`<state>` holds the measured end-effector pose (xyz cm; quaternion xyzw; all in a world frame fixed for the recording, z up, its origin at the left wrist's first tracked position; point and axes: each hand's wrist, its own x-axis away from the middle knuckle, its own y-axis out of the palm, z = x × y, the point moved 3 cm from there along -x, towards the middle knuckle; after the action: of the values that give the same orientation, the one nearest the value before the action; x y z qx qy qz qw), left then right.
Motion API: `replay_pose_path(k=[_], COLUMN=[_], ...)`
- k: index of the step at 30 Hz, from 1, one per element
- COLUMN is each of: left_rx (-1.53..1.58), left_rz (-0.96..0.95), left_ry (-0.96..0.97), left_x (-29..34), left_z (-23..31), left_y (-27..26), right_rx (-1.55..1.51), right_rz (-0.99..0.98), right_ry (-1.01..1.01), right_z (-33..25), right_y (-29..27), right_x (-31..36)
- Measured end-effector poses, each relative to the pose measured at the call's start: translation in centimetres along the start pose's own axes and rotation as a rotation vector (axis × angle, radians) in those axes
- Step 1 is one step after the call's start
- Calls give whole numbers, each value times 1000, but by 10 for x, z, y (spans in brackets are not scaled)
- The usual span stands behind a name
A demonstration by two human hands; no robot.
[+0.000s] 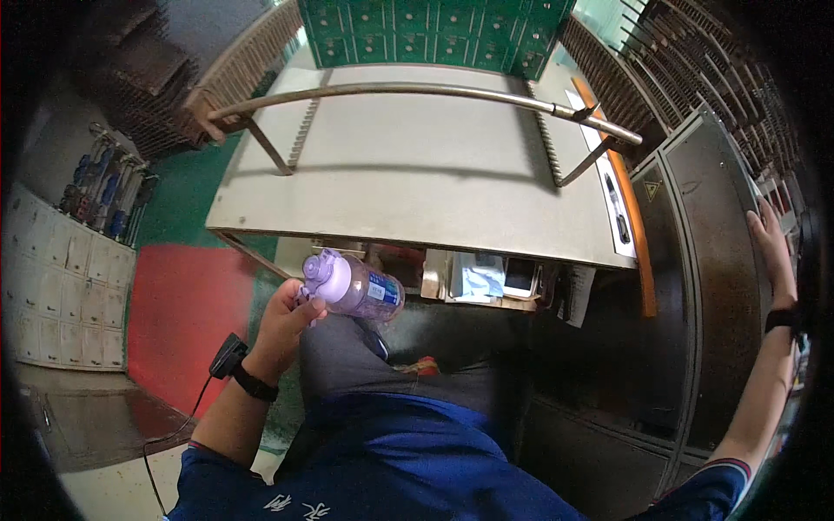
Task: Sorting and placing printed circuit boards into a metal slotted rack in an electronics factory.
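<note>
My left hand is closed round the lid end of a drinking bottle. The bottle has a lilac lid and a clear body with a blue label, and it lies tilted sideways in front of the table's near edge. At the far right, my right hand is raised with its fingers stretched out along the upper edge of a dark metal cabinet door. It holds nothing that I can see. How firmly it touches the door, I cannot tell.
Before me stands a pale table with a bent metal rail over it. Below its top, a shelf holds papers and boxes. Green lockers rise behind; white lockers stand left. A cable hangs from my left wrist.
</note>
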<state>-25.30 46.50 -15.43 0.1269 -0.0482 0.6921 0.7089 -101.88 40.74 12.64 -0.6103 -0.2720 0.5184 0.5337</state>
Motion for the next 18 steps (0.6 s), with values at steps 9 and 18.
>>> replay_pose_path(k=[9, 18], left_rx=[-155, -160], left_rz=[195, 256], left_ry=[7, 83], left_x=[1, 4], left_z=[14, 21], left_y=[0, 2], right_rx=[90, 14], right_rz=[-13, -40], right_ry=[-124, -65], right_z=[-51, -72], right_y=[-18, -28], right_x=[19, 30])
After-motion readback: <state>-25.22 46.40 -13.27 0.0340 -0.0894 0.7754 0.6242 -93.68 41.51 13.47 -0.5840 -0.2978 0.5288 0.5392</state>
